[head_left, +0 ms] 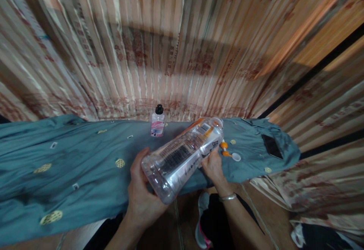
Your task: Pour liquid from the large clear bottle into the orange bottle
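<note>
A large clear plastic bottle (182, 155) with a printed label is tilted over the cloth-covered surface, its base toward me and its neck pointing to the far right. My left hand (142, 193) is wrapped round the base end. Near the neck end, my right hand (213, 164) grips the bottle from below and the right side; part of its fingers is hidden behind the bottle. Just right of the bottle lies an orange and white pump top (226, 149). A small clear bottle (157, 123) with a black cap and pink label stands upright beyond my left hand.
A teal cloth (93, 159) with a yellow pattern covers the long, narrow surface. At its right end lies a black phone (272, 146). Behind hangs a pleated, printed curtain (170, 53), and dark poles (313, 72) slant across the right side.
</note>
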`<state>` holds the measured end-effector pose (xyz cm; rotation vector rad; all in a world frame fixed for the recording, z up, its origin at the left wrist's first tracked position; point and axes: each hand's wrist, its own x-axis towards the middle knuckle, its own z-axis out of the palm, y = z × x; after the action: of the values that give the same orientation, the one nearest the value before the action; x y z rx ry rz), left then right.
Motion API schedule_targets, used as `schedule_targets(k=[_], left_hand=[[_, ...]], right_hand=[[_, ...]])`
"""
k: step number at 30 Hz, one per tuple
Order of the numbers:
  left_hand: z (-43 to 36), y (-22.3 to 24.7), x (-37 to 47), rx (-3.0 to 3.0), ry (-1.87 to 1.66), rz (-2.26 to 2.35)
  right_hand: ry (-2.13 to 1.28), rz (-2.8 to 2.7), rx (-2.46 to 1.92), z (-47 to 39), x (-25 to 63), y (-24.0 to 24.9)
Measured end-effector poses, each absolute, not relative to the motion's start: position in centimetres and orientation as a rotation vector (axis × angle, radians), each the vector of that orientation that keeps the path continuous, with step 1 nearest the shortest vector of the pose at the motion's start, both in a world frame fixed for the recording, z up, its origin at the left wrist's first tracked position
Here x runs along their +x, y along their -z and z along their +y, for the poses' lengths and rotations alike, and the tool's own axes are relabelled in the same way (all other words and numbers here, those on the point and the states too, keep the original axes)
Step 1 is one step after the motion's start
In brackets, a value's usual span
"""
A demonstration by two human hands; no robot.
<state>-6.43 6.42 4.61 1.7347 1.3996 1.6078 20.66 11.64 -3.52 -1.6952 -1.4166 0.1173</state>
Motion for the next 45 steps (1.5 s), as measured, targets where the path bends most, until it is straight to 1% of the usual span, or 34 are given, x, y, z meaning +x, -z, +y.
schedule_targets(k=[6,10,12,14,20,27,34,39,45], left_hand=[[6.7,-4.1,-6.4,1.727,-1.646,1.417],[7.1,-4.0,-6.9,1.880,-1.598,1.380],[7.2,-4.1,-7.0,1.820,-1.681,1.406],[7.1,-4.2,-7.0,1.904,-1.625,1.361],[6.8,-4.2,-6.2,1.721,-1.674,1.407],[6.7,-4.5,-6.7,1.807,-1.622,1.358],[6.2,-5.2,-6.2,1.702,-1.606,1.390],[6.5,-4.6,-6.2,1.741,-1.638,1.395],[6.7,-4.0,-6.3,1.738,-1.655,1.396]], right_hand=[[-0.147,-1.390,-1.684,11.7,20.7,3.7],[-0.156,-1.397,-1.664,11.7,20.7,4.0],[-0.148,-1.397,-1.665,11.7,20.7,4.1],[-0.137,-1.390,-1.669,11.8,20.7,4.1],[-0.145,-1.380,-1.679,11.8,20.6,3.8],[-0.143,-1.376,-1.693,11.7,20.4,3.5],[-0.112,-1.390,-1.678,11.7,20.5,3.8],[-0.071,-1.413,-1.667,11.7,20.6,4.0],[-0.123,-1.391,-1.659,11.8,20.6,3.8]])
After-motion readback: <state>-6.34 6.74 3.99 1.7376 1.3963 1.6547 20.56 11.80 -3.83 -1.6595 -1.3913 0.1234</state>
